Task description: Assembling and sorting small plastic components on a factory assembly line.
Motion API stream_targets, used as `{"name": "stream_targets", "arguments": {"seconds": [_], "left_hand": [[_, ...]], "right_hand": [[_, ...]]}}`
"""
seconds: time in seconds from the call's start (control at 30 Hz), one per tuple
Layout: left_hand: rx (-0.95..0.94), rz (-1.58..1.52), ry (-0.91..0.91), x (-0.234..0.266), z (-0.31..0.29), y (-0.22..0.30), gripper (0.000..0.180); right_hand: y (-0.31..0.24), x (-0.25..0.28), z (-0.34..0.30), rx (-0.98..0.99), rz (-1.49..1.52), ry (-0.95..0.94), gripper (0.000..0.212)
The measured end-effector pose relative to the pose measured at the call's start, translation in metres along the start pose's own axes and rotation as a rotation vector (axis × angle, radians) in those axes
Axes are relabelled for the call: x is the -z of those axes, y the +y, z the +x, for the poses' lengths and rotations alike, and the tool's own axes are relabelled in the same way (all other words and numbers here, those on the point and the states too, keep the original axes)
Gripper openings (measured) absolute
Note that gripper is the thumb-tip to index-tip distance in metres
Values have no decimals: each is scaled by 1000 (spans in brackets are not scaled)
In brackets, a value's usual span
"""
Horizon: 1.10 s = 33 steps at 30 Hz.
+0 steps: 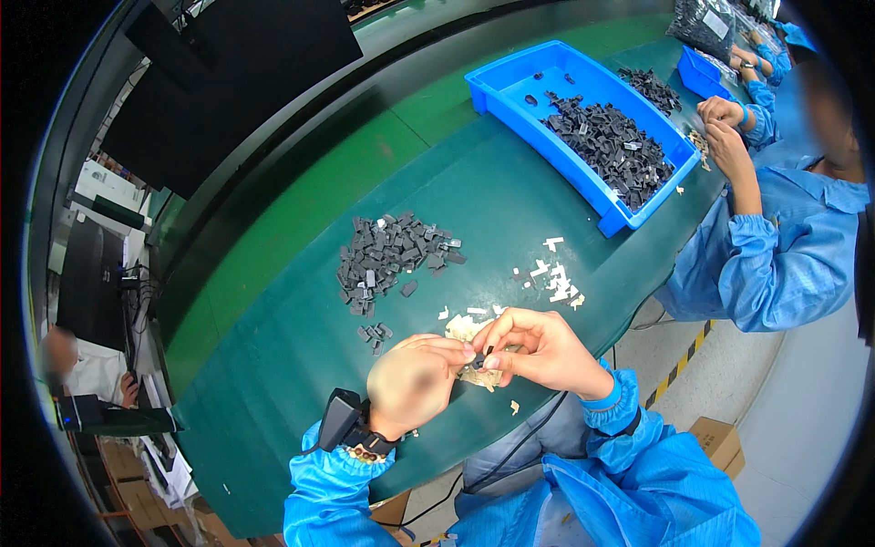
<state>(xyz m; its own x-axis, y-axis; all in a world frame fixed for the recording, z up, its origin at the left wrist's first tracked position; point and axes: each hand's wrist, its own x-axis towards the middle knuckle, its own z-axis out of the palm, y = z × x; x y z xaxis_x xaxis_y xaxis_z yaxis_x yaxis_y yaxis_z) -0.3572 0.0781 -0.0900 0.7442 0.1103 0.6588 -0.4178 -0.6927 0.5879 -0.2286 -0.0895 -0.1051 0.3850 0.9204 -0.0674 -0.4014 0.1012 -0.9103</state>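
My left hand (pixel 417 381) and my right hand (pixel 545 354) meet above the near edge of the green table. Between their fingertips is a small black plastic part (pixel 478 362); both hands pinch it, and the fingers partly cover it. A heap of cream-coloured paper scraps (pixel 467 326) lies just under and behind the fingers. Beyond my left hand, a few black parts (pixel 375 337) lie in a small group, with a larger pile of the same parts (pixel 392 257) farther off. A black device (pixel 339 419) is strapped at my left wrist.
White scraps (pixel 558 284) are scattered right of centre on the green table (pixel 273 365). A blue tray (pixel 538 150) of black parts stands at the far right. Beside it, a co-worker's hands (pixel 725 123) are busy. A smaller blue bin (pixel 700 75) sits beyond.
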Motion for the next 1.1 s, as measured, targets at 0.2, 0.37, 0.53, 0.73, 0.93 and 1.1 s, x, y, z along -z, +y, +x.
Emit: {"name": "stream_targets", "arguments": {"seconds": [0.2,0.37,0.53,0.73,0.93,1.1], "left_hand": [[119,-185,-8,-3,-7,4,38],[384,-443,84,-10,-13,7,42],[387,-429,88,-14,-14,5,42],[480,-487,158,-12,-18,3,42],[480,-331,177,-18,-32,1,35],[526,-394,180,-28,-22,6,30]], "right_hand": [[-5,2,0,14,94,-39,24],[1,11,-2,19,9,-109,17],[7,13,-3,29,15,-150,12],[-2,-1,5,20,79,-93,10],[20,5,-11,362,-150,175,12],[23,4,-20,483,-258,269,16]]}}
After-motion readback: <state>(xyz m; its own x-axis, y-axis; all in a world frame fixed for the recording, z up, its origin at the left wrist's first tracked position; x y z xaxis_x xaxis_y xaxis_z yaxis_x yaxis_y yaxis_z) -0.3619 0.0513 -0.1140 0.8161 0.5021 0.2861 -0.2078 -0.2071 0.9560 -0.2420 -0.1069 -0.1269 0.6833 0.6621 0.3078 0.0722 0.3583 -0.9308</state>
